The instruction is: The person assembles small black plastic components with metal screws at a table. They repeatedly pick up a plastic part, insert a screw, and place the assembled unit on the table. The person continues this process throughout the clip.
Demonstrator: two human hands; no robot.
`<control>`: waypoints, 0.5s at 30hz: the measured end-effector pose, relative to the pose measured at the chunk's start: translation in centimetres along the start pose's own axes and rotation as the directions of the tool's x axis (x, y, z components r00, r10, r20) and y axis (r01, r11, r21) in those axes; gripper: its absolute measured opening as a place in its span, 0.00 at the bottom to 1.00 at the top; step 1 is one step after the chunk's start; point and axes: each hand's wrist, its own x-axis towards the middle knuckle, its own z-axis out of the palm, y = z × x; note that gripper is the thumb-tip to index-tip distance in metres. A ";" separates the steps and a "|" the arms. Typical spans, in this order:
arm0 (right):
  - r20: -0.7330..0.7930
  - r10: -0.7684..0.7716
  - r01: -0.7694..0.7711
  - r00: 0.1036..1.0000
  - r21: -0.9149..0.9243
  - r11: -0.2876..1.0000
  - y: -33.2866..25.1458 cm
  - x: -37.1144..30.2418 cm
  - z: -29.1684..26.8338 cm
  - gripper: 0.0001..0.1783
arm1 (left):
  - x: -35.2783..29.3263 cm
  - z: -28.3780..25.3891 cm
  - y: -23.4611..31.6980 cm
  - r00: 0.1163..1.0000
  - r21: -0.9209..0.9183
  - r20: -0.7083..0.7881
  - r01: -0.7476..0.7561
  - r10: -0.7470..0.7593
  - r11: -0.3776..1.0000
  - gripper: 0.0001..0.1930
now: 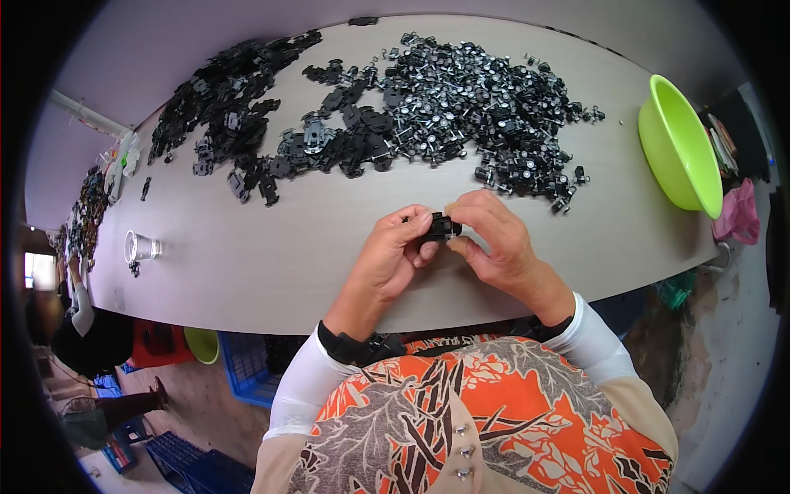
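Close to the table's front edge, my left hand holds a small black plastic toy car chassis between thumb and fingers. My right hand pinches its right end, where a small light-coloured bit shows; the fingertips partly hide what is there. Beyond my hands lies a heap of small black parts with silvery axles and wheels. To the left of that heap, flat black chassis plates are piled, and several more are scattered between the two piles.
A lime-green basin stands at the table's right end, with a pink bag beyond it. On the left are a clear plastic cup and small loose parts. Another person works at the far left. A blue crate sits below the table edge.
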 end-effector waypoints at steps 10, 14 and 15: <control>0.182 0.234 -0.249 0.955 0.062 0.966 0.0 0.5 -0.9 0.20 | 0.4 -0.5 0.0 0.999 0.430 0.033 -0.030 0.017 0.903 0.09; 0.085 0.220 -0.173 0.972 -0.380 0.909 3.9 2.1 -2.2 0.10 | 0.6 -0.4 0.9 0.982 0.340 -0.115 -0.102 0.149 0.935 0.07; 0.114 0.201 -0.117 0.973 -0.509 0.853 4.6 2.3 -2.1 0.08 | 0.7 -0.6 1.2 0.979 0.337 -0.122 -0.114 0.163 0.934 0.08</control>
